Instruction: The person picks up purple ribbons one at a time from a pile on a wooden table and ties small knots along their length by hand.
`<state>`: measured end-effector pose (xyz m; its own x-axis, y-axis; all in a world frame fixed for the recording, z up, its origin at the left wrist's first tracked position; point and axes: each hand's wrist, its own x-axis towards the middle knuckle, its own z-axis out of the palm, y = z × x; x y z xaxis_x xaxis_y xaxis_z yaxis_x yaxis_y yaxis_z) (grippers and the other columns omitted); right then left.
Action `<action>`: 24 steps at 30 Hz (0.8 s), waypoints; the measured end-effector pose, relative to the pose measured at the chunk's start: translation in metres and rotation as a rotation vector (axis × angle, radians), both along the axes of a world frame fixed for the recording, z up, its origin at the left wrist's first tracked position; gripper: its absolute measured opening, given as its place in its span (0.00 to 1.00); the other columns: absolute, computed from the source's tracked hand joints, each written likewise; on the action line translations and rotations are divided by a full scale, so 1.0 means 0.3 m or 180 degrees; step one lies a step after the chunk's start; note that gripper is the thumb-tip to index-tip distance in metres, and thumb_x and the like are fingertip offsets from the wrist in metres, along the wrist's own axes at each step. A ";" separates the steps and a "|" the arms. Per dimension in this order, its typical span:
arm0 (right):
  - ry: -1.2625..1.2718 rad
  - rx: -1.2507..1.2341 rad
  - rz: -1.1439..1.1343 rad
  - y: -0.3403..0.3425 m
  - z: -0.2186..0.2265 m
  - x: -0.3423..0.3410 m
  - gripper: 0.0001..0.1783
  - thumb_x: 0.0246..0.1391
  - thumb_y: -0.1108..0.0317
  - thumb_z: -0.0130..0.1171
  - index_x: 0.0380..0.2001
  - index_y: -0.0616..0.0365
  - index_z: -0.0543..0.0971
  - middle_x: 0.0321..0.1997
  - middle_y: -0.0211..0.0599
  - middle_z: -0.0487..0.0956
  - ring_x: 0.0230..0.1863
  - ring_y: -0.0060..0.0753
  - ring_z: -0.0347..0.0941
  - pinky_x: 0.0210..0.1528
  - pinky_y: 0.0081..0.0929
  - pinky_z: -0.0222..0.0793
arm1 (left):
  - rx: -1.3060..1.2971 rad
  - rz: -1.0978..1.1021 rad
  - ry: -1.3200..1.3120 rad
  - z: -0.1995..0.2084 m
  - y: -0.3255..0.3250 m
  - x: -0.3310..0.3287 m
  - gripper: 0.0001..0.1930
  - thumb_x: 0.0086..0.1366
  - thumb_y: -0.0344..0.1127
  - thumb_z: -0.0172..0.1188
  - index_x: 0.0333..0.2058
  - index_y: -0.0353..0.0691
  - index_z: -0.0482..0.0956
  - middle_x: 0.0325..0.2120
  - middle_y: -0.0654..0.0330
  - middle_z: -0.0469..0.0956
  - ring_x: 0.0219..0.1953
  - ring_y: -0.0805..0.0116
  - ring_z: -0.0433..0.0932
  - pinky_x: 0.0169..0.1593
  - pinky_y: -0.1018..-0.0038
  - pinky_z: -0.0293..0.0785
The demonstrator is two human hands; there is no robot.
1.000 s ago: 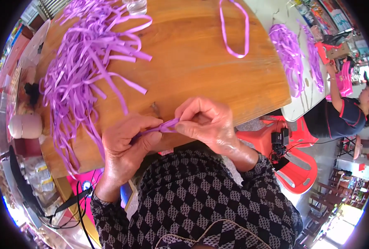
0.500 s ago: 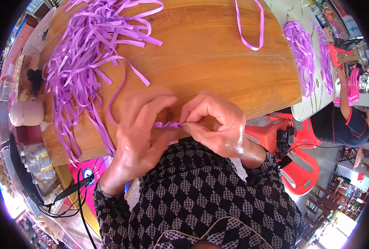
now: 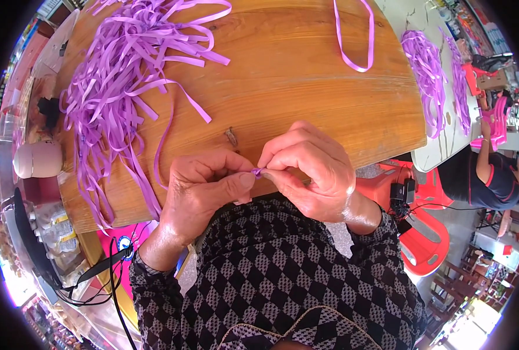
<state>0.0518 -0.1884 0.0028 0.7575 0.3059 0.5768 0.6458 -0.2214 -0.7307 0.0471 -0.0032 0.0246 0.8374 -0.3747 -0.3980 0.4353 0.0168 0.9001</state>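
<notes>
Judging from the wooden table (image 3: 306,96), we'd put work at midway, approx.: ribbon pile (image 3: 116,70), table's L side, seems left to do; lone ribbon loop (image 3: 371,41), table's far R, & ribbon bundles (image 3: 427,76) past its R edge may be done (unconfirmed). Purple ribbon (image 3: 258,172), over table's near edge, sits btwn. fingertips of L hand (image 3: 204,184) & R hand (image 3: 315,169), both pinched closed on it; mostly hidden, so knot vs. fold unclear.

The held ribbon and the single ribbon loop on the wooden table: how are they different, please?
The held ribbon is pinched by the left hand and right hand; the ribbon loop lies untouched. Only a small, crumpled bit of the held ribbon shows; the ribbon loop shows a long, smooth band. Both are purple.
</notes>
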 end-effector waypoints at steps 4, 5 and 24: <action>-0.0060 -0.0032 0.0003 -0.005 0.001 0.002 0.12 0.33 0.83 0.64 0.23 0.59 0.73 0.29 0.34 0.76 0.22 0.31 0.67 0.23 0.23 0.60 | -0.0106 0.0211 0.0157 -0.003 -0.002 -0.005 0.08 0.52 0.29 0.63 0.29 0.30 0.78 0.20 0.63 0.76 0.21 0.79 0.72 0.25 0.86 0.65; -0.0057 -0.0033 0.0001 -0.005 -0.001 0.003 0.12 0.33 0.83 0.64 0.23 0.59 0.73 0.29 0.34 0.76 0.22 0.31 0.67 0.23 0.23 0.60 | -0.0138 0.0239 0.0211 -0.003 -0.001 -0.006 0.08 0.51 0.29 0.64 0.30 0.30 0.78 0.21 0.62 0.77 0.22 0.80 0.72 0.26 0.85 0.65; -0.0198 -0.0038 0.0135 -0.013 0.000 0.012 0.10 0.39 0.72 0.64 0.24 0.60 0.73 0.31 0.40 0.77 0.24 0.34 0.69 0.24 0.25 0.63 | 0.0148 0.0098 -0.0563 -0.021 -0.021 -0.032 0.04 0.54 0.26 0.61 0.30 0.32 0.79 0.22 0.68 0.75 0.25 0.84 0.68 0.29 0.86 0.65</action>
<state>0.0553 -0.1924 0.0028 0.7064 0.3442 0.6185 0.6989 -0.2014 -0.6862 0.0377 -0.0095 0.0184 0.9067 -0.3325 -0.2597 0.2699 -0.0158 0.9627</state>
